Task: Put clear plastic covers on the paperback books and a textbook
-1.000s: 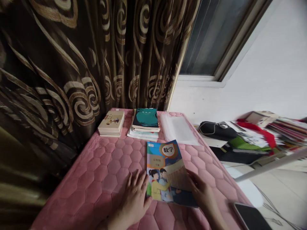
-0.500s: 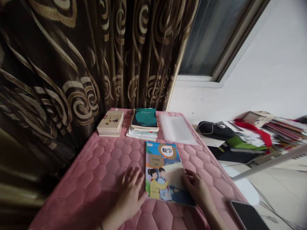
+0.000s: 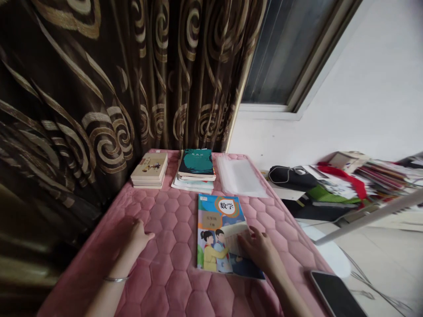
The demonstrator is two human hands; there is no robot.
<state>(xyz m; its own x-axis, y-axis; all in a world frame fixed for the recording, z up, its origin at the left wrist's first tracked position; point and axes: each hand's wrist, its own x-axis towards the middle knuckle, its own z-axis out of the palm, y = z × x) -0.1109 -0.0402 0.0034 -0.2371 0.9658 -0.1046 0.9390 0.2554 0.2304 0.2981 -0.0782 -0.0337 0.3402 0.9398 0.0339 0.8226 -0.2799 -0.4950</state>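
A blue textbook [image 3: 211, 220] with two cartoon children on its cover lies flat on the pink quilted surface [image 3: 175, 290]. My right hand [image 3: 259, 248] rests on the book's right side, fingers apart and over the cover, gripping nothing. Away to the left of the book, my left hand [image 3: 137, 240] is low over the quilt with its thumb stretched out; it holds nothing, and a silver bangle circles the wrist. Behind the book are a stack of beige books [image 3: 150, 169], a stack topped by a teal book [image 3: 197, 163], and clear plastic sheets [image 3: 243, 176].
A dark tablet-like device [image 3: 335, 293] lies at the near right edge. Patterned curtains [image 3: 109, 132] hang on the left and behind. Off to the right are a black pouch [image 3: 291, 175], piled papers and books [image 3: 383, 176], a white bar [image 3: 363, 215] and cables.
My left hand has moved left, away from the book's left edge. My right hand has shifted from the right edge further onto the cover. The view has shifted slightly.
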